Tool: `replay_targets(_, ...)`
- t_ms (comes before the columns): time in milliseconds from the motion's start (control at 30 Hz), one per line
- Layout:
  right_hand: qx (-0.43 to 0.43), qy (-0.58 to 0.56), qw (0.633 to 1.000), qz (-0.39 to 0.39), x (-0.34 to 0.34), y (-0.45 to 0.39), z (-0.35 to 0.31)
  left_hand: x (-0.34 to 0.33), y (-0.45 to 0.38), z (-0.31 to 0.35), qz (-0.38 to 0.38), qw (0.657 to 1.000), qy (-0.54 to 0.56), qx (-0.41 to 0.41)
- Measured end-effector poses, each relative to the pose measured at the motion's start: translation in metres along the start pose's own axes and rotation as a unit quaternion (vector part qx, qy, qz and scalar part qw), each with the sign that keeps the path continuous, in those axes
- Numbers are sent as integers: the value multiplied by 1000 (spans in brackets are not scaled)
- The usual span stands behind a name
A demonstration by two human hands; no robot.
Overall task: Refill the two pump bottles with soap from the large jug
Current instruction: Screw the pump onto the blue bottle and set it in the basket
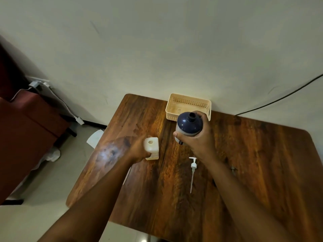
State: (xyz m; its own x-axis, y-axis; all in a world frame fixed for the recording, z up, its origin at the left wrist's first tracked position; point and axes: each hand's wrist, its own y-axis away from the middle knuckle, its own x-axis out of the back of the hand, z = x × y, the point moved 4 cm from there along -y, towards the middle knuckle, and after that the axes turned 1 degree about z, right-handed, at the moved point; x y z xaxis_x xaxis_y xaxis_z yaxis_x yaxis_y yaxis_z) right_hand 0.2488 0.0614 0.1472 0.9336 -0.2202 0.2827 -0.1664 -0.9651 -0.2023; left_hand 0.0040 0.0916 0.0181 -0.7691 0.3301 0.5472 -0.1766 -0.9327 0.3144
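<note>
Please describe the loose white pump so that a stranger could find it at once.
Start at the wooden table, then look just below the right hand holding the dark blue bottle. The white pump lies flat there. Only it has a long thin tube.

The left hand (139, 149) hides the jug's (151, 147) handle side; the bottle's (189, 125) label is unreadable.

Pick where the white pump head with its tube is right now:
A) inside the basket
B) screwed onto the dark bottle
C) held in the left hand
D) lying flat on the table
D: the pump head lies flat on the wooden table, while the dark bottle in the right hand has an open neck.
</note>
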Motion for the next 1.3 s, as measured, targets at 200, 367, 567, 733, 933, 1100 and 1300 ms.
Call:
replay_targets(200,7,0,1000,7,6,-1,1,-9,2,-16,-13,1000,-10,12)
replay_targets(367,11,0,1000,16,16,-3,1,-15,3,-23,-3,1000,7,13)
replay_targets(567,7,-4,1000,13,33,-3,3,-13,-6,-8,-32,998,-6,45)
replay_targets(733,-4,-8,1000,25,63,0,10,-18,-31,49,-19,998,-55,-25)
replay_targets(933,-29,1,998,55,110,9,25,-81,-49,116,23,994,-74,-71)
replay_targets(1100,-44,36,995,86,150,15,47,-152,-59,127,7,994,-107,6)
replay_targets(1300,-63,38,992,99,176,21,71,-205,-56,100,-77,986,-75,127)
